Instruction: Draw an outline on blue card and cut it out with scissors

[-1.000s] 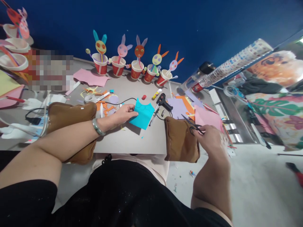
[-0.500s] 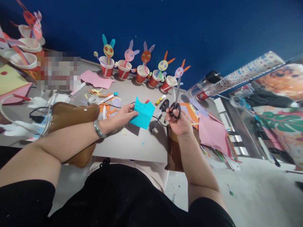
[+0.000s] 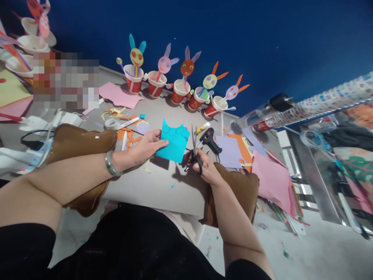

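Over the grey table (image 3: 145,196), near its front edge, you've got a bright blue paper sheet (image 3: 174,147) raised, shadow under it. Left hand (image 3: 148,145) is clamped on the sheet's left side, thumb on the front face. Sheet's top edge is cut into a curve between pointed corners; drawn rounded outlines sit just below. Right hand (image 3: 207,167) has black-handled scissors (image 3: 195,139), fingers around the handles, blades up and slightly parted, just beside the sheet's right edge. Can't tell if blade and paper touch.

You're wearing a bangle (image 3: 109,163) on the left wrist. Left forearm crosses one brown cushion (image 3: 84,142); right forearm passes over a second brown cushion (image 3: 243,181). Beyond the scissors: yellow glue stick (image 3: 201,128), then a black glue gun (image 3: 212,142) to its right. Further right, purple paper (image 3: 229,153) and orange scraps, then pink paper (image 3: 272,177). Left of the sheet, near your left hand: tape roll (image 3: 112,123), white marker (image 3: 124,140), orange scraps (image 3: 134,139). Tiny blue scrap (image 3: 172,186) lies on the table in front of you.

Along the blue wall (image 3: 204,31), five red-and-white paper cups (image 3: 180,96) stand in a row, each with a rabbit-faced figure (image 3: 187,68).
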The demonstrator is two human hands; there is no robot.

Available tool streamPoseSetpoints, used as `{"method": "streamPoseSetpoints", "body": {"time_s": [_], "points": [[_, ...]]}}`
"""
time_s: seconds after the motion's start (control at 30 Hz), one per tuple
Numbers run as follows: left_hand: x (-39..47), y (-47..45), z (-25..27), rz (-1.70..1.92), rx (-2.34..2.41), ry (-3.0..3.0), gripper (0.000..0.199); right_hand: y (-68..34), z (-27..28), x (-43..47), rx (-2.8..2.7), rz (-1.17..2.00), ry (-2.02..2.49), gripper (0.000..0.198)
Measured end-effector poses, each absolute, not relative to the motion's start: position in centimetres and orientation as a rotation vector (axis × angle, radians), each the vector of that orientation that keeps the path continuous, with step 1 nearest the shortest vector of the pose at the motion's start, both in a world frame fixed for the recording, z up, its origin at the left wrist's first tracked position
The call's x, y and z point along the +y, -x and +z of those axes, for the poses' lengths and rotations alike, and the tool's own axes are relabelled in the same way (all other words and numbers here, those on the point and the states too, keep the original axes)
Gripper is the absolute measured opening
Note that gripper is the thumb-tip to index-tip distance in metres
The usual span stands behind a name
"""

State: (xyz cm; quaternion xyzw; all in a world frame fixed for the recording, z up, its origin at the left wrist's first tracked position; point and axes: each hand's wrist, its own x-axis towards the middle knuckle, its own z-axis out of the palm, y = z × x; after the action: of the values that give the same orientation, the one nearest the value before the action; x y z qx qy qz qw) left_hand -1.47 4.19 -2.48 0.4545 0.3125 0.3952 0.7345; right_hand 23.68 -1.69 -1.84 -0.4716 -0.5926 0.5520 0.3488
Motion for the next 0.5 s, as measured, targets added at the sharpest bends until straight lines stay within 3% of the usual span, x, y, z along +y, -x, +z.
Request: {"method": "streamPoseSetpoints", "body": {"time_s": [0.2, 0.5], "points": [[3.8, 1.3, -1.4, 0.807, 0.688, -0.895, 0.045, -23.3, -1.2, -2.3, -1.58, 1.425, 1.226, 0.057], [3.6, 1.6, -1.1, 0.783, 0.721, -0.931, 0.042, -23.3, -0.9, -2.4, -1.558, 1.463, 1.2, 0.054]]}}
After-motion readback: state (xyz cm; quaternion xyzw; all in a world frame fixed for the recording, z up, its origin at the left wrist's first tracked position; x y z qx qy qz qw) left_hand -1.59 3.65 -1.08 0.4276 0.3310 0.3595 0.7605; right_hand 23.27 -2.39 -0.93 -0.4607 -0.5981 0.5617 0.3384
